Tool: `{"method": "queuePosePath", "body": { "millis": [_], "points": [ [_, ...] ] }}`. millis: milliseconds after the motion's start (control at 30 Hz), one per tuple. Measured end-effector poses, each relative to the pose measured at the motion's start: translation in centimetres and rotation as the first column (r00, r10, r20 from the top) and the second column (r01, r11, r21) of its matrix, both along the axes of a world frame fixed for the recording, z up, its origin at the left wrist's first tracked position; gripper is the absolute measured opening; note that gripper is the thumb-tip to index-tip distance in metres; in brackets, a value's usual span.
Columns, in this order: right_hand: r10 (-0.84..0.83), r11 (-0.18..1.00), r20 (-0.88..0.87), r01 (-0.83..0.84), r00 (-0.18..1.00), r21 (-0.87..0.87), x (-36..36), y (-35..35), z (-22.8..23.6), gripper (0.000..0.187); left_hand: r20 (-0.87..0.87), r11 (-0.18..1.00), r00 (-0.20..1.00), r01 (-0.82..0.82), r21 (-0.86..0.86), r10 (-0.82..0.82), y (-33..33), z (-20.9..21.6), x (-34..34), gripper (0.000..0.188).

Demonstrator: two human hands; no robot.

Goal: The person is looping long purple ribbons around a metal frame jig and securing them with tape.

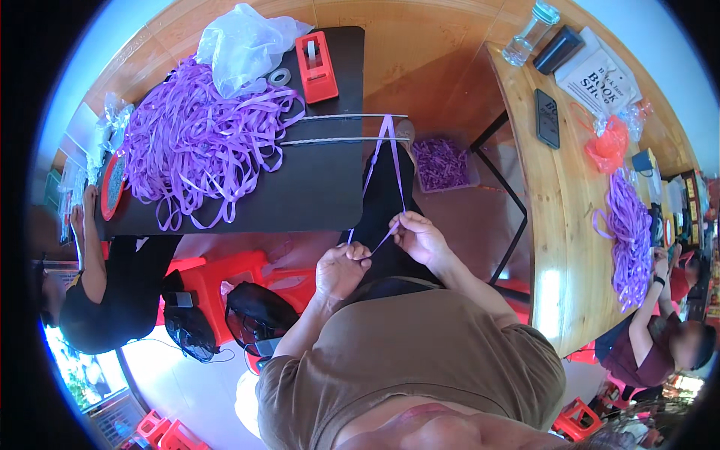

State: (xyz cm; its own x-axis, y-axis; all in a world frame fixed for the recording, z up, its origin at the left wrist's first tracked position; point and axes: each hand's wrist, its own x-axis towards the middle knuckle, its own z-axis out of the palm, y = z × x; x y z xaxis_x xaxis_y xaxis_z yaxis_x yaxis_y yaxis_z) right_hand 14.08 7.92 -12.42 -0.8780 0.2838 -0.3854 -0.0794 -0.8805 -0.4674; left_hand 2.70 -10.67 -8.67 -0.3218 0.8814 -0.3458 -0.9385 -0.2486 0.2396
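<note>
A narrow purple ribbon (400, 180) hangs in a loop from two thin metal rods (349, 140) that jut past the right edge of the dark table. My left hand (343, 270) is closed, pinching the ribbon's lower left part. My right hand (420, 238), a little higher and to the right, pinches another part between thumb and fingers. A short stretch of ribbon runs slanting between the two hands. To the left, a large tangled heap of purple ribbons (202, 142) covers much of the dark table (322, 187). My fingers hide the ribbon's ends.
A red tape dispenser (317, 67) and a white plastic bag (244, 49) lie by the heap. Below the rods stands a bin of purple pieces (448, 163). The wooden table (570, 247) at right holds a phone (547, 118) and more ribbons (628, 232). Co-workers sit on both sides.
</note>
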Motion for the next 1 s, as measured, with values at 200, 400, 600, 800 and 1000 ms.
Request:
{"method": "queuePosePath", "body": {
  "millis": [200, 400, 600, 800, 1000],
  "points": [
    [0.127, 0.992, -0.155, -0.126, 0.98, 0.015, -1.3, 0.3, 2.0, 0.019, 0.084, 0.988, 0.994, 0.05, 0.143, -0.062, -0.4, -1.1, 0.1, 0.026],
    [0.011, 0.932, -0.009, -0.007, 1.0, 0.363, -4.4, 4.3, 4.0, 0.031, -0.115, 0.986, 0.981, 0.16, 0.044, -0.154, 0.8, -1.2, 0.8, 0.03],
    [-0.037, 0.89, -0.056, 0.058, 0.998, 0.451, -8.4, 7.0, 5.3, 0.026, -0.326, 0.983, 0.93, 0.182, -0.001, -0.173, 1.8, -0.8, 1.1, 0.028],
    [-0.129, 0.856, -0.024, 0.124, 0.991, 0.503, -10.5, 7.1, 6.5, 0.01, -0.513, 0.97, 0.827, 0.238, -0.053, -0.231, 2.0, -0.4, 0.8, 0.027],
    [-0.189, 0.732, -0.108, 0.214, 0.976, 0.647, -11.8, 7.4, 4.6, 0.005, -0.718, 0.963, 0.643, 0.212, -0.167, -0.266, 2.0, 1.0, 0.5, 0.02]
  ]
}}
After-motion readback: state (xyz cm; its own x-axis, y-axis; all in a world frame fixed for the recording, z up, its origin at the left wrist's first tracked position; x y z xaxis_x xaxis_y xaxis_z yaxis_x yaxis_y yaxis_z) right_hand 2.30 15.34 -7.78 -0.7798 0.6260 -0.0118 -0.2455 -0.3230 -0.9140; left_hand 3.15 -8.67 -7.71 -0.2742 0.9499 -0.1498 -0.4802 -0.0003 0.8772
